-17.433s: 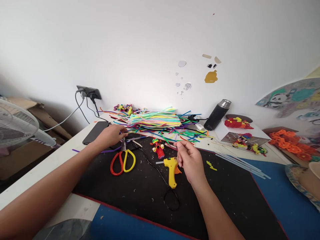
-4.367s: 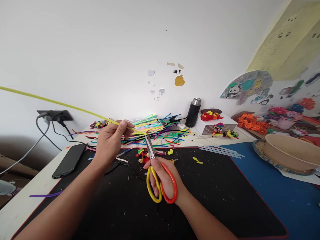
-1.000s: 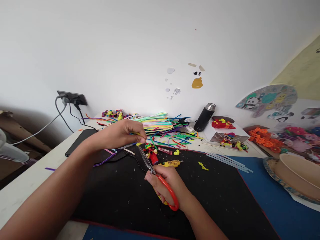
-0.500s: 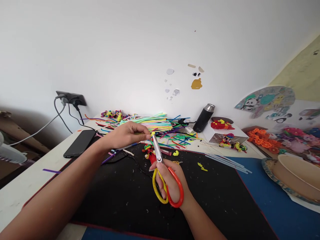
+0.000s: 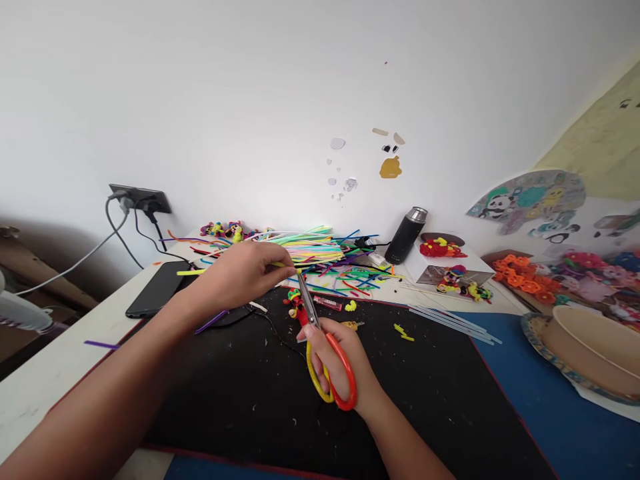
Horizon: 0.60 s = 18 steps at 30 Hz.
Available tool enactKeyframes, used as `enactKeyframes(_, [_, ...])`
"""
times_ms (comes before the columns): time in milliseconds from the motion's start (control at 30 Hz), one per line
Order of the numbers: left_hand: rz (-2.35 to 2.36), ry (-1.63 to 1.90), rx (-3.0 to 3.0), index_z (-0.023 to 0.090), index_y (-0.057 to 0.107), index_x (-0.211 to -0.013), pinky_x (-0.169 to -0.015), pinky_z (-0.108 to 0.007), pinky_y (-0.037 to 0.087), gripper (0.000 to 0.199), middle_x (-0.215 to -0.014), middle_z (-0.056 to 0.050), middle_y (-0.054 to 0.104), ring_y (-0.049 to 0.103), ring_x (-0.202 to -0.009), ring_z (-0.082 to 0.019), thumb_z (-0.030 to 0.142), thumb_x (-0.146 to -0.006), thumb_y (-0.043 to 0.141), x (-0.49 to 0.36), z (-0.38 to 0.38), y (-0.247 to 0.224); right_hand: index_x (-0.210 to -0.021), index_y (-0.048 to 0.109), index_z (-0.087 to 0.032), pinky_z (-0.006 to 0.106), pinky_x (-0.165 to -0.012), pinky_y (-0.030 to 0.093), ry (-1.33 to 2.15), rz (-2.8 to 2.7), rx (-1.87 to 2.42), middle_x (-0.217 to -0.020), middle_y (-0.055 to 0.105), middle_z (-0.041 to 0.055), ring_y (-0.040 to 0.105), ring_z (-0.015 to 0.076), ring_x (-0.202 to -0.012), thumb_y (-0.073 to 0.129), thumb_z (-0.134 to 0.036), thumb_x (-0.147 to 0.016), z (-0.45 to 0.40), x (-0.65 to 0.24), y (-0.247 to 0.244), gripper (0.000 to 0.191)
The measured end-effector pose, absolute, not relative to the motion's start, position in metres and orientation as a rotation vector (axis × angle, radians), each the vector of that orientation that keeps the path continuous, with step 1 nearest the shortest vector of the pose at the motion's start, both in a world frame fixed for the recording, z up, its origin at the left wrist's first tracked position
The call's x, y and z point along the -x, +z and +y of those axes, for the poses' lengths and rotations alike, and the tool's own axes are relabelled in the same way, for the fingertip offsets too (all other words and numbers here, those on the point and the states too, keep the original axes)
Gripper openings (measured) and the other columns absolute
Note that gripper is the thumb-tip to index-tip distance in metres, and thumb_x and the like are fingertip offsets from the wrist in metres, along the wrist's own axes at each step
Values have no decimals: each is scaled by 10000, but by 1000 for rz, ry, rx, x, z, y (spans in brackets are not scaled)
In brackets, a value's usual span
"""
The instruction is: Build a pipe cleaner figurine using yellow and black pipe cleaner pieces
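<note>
Pinched in my left hand [image 5: 250,270] is a yellow pipe cleaner [image 5: 189,272], whose long end sticks out behind the hand to the left. Its short end shows at my fingertips, at the tips of the scissors [image 5: 307,303]. My right hand [image 5: 345,353] grips these scissors by their handles, one loop yellow and one red, with the blades pointing up and away. Behind the blades a small red figure [image 5: 295,307] with a green and yellow top lies on the black mat [image 5: 240,400], partly hidden.
A pile of pipe cleaners [image 5: 315,247] lies against the wall. Short yellow pieces [image 5: 404,333] and glue sticks [image 5: 455,325] are on the right. A black flask [image 5: 406,237] stands behind, a phone [image 5: 155,290] lies left, and a bowl [image 5: 595,353] sits far right.
My left hand has shifted slightly left, and the yellow pipe cleaner's long end now shows behind it. The scissors have moved a little left and their blades have turned more edge-on.
</note>
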<state>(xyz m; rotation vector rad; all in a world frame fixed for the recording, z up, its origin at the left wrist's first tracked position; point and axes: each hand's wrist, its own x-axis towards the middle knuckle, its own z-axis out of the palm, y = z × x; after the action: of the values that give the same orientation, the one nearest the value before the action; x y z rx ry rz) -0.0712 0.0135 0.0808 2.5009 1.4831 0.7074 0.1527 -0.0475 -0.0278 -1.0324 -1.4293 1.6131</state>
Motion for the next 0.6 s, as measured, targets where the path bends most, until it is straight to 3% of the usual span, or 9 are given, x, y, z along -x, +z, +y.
enactKeyframes(400, [1253, 420, -3120, 207, 682, -744, -726, -352, 411, 321, -793, -43, 635, 579, -763, -213, 235, -1045, 575, 73, 1, 85, -882, 616, -210, 188, -352, 339, 1524, -1726, 1129, -511, 496, -70, 475, 98, -356, 603, -525, -1016, -50, -154, -29, 342])
enactKeyframes(600, [1182, 350, -3281, 205, 654, -719, -742, -385, 410, 312, -799, -56, 659, 558, -823, -244, 157, -1020, 588, 72, -3, 89, -845, 606, -211, 205, -405, 325, 1431, -1870, 1136, -541, 519, -56, 483, 96, -388, 600, -517, -1021, -49, -156, -29, 352])
